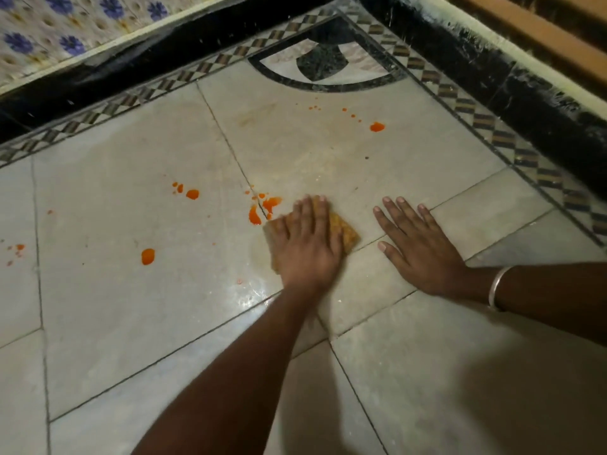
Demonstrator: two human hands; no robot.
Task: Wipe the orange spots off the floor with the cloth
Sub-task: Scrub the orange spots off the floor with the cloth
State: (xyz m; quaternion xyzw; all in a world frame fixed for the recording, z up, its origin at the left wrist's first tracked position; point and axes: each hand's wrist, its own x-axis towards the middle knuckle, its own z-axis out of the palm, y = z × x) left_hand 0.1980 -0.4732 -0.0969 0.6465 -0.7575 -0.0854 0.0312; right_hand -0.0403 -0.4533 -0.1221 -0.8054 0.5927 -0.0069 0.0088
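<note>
Cloth (pixel 343 229), orange-yellow and folded small, lies flat on the floor (pixel 131 323) under the left hand (pixel 307 243). That hand is spread palm-down on it, fingers extended and close together, pressing rather than pinching; the cloth's edges show beyond the thumb side and at the heel of the hand. Slight blur at the hand suggests a stroke in progress.

Step in hand, by judgement: wiping, roughly midway or earlier. Floor just below the left wrist looks wet and glossy. Nearest orange spots (pixel 266 206) sit just beyond the left fingertips and to their outer side, straddling a tile joint, close to touching the cloth's edge.

More spots remain: a pair (pixel 192 194) further out to the left of the hand, a single blob (pixel 147 256) well out to the left level with the wrist, faint specks at the far left edge, and a trail ending in a larger drop (pixel 377 127) well ahead of both hands.

Next move likely calls for pushing the cloth forward-left over the joint cluster, with firm pressure; colour in the joint may need repeat passes.

Right hand (pixel 417 244) rests flat on the bare floor just beside the cloth, fingers splayed, holding nothing, apparently bracing. A bangle (pixel 497 287) is on that wrist. Left arm is extended nearly straight.
</note>
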